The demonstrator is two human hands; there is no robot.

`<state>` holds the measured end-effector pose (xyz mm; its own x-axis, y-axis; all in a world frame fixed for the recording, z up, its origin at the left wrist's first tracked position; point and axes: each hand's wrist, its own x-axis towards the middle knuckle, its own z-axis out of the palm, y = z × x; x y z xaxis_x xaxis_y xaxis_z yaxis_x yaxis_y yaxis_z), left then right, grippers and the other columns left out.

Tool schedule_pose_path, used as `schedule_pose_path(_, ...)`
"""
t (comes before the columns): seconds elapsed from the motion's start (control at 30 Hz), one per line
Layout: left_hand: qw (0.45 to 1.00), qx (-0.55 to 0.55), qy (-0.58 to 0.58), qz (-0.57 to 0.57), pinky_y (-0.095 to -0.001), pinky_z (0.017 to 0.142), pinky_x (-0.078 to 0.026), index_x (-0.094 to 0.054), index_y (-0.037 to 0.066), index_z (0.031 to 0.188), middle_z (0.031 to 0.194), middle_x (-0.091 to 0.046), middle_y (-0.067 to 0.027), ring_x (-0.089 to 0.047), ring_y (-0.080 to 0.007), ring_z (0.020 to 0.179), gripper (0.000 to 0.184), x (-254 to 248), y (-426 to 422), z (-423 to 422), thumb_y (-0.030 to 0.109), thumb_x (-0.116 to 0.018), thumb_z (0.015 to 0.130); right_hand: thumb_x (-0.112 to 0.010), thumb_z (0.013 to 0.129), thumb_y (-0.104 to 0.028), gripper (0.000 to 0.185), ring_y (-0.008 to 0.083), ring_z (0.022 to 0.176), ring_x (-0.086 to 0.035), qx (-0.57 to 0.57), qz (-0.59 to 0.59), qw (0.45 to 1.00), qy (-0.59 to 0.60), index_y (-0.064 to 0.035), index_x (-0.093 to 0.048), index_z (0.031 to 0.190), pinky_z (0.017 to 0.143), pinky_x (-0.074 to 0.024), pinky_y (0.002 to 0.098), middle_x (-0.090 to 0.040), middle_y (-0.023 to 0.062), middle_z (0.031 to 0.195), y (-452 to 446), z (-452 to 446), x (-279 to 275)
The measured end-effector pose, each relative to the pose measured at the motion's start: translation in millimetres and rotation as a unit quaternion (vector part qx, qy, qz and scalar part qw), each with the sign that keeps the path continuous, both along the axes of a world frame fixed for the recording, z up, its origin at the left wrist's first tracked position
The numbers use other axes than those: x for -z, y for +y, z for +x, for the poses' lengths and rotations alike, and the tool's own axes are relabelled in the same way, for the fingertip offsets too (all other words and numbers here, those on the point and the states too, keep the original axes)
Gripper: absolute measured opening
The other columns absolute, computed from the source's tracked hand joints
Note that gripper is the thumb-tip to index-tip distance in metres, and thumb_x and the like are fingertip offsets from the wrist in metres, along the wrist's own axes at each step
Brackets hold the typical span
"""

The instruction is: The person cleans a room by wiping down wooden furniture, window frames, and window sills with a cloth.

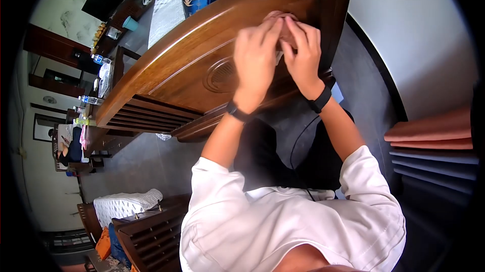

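My left hand [256, 57] and my right hand [304, 53] are close together in front of the polished wooden back panel [194, 64] of a bench. The fingers of both hands are bent inward, with their tips nearly meeting. Between and just above the fingertips shows a brownish-pink patch [287, 34]. I cannot tell whether it is a soft thing held there or a reflection in the glossy wood. My left hand is slightly blurred. A dark band circles each wrist.
Folded orange-pink and dark blue cloth [429, 135] hangs at the right, by a white wall [414, 34]. A thin black cable [295, 140] runs down over my legs. Bottles [91, 100] stand on a table at the left, and a person [73, 145] sits farther back.
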<state>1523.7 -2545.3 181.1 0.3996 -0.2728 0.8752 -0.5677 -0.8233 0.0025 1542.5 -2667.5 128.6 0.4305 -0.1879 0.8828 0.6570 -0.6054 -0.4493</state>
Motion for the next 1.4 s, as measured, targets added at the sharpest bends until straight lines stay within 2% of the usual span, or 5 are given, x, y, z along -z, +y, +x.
schedule_pose_path(0.37, 0.994, 0.002, 0.106, 0.005, -0.0333, 0.077, -0.054, -0.073, 0.008, 0.107, 0.107, -0.071, -0.0022, -0.06, -0.0238, 0.09, 0.04, 94, 26, -19, 0.0, -0.075, 0.068, -0.075, 0.073, 0.002, 0.044, 0.0342, 0.1, -0.058, -0.041, 0.011, 0.993, 0.113, -0.0051, -0.063, 0.115, 0.084, -0.0525, 0.041, -0.062, 0.011, 0.111, 24, -23, 98)
schedule_pose_path(0.8, 0.993, -0.057, 0.016, -0.107, -0.0361, 0.088, -0.049, -0.075, 0.009, 0.113, 0.111, -0.073, -0.0061, -0.063, -0.0252, 0.096, 0.042, 40, 108, -47, -0.007, -0.077, 0.074, -0.079, 0.075, -0.005, 0.038, 0.0297, 0.094, -0.062, -0.086, 0.003, 0.996, -0.034, -0.0124, -0.074, 0.112, 0.079, -0.0524, 0.0382, -0.066, 0.0065, 0.106, 108, -29, 17)
schedule_pose_path(0.97, 0.991, 0.031, 0.034, -0.123, -0.0337, 0.082, -0.052, -0.077, 0.01, 0.106, 0.106, -0.073, -0.0032, -0.062, -0.0244, 0.09, 0.04, 72, 74, -23, -0.005, -0.077, 0.069, -0.075, 0.075, 0.0, 0.047, 0.0325, 0.103, -0.058, -0.012, -0.014, 0.999, 0.026, -0.0088, -0.069, 0.12, 0.087, -0.0514, 0.0394, -0.062, 0.0105, 0.112, 73, -24, 65)
schedule_pose_path(1.23, 0.98, -0.01, 0.122, -0.16, -0.0338, 0.079, -0.054, -0.077, 0.009, 0.101, 0.105, -0.072, -0.001, -0.06, -0.0241, 0.091, 0.034, 150, 110, -47, -0.004, -0.075, 0.07, -0.075, 0.073, 0.004, 0.046, 0.0327, 0.103, -0.058, -0.068, -0.025, 0.991, 0.116, -0.0073, -0.067, 0.117, 0.085, -0.0521, 0.04, -0.061, 0.0112, 0.112, 108, -45, 143)
schedule_pose_path(1.4, 0.981, -0.066, 0.082, -0.163, -0.0364, 0.083, -0.053, -0.076, 0.007, 0.104, 0.107, -0.072, -0.0065, -0.063, -0.0265, 0.094, 0.036, 144, 165, -73, -0.008, -0.078, 0.072, -0.079, 0.07, 0.0, 0.042, 0.0309, 0.096, -0.061, -0.122, -0.032, 0.991, 0.047, -0.0116, -0.071, 0.109, 0.081, -0.0524, 0.0394, -0.067, 0.0057, 0.107, 165, -50, 122)
